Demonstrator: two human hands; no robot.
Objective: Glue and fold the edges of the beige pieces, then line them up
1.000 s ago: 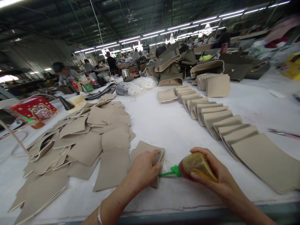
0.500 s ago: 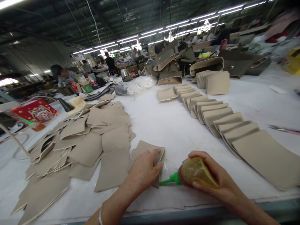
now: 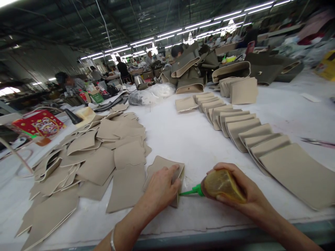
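Note:
My left hand (image 3: 160, 188) lies on a folded beige leather piece (image 3: 162, 165) at the near edge of the white table (image 3: 183, 139), fingers curled over its right edge and pressing it down. My right hand (image 3: 239, 197) is wrapped round a soft amber glue bottle (image 3: 222, 183). The bottle's green nozzle (image 3: 192, 191) points left and its tip touches the right edge of the folded piece, just under my left fingers.
A loose heap of flat beige pieces (image 3: 99, 157) spreads to the left. An overlapping row of folded beige pieces (image 3: 246, 134) runs from back centre to near right. Finished bags (image 3: 188, 69) pile at the back. Scissors (image 3: 316, 142) lie far right. Other people work at distant tables.
The bottle and my right hand have shifted slightly, the nozzle tip sliding along the piece's right edge. My left hand has stayed pressed on the piece.

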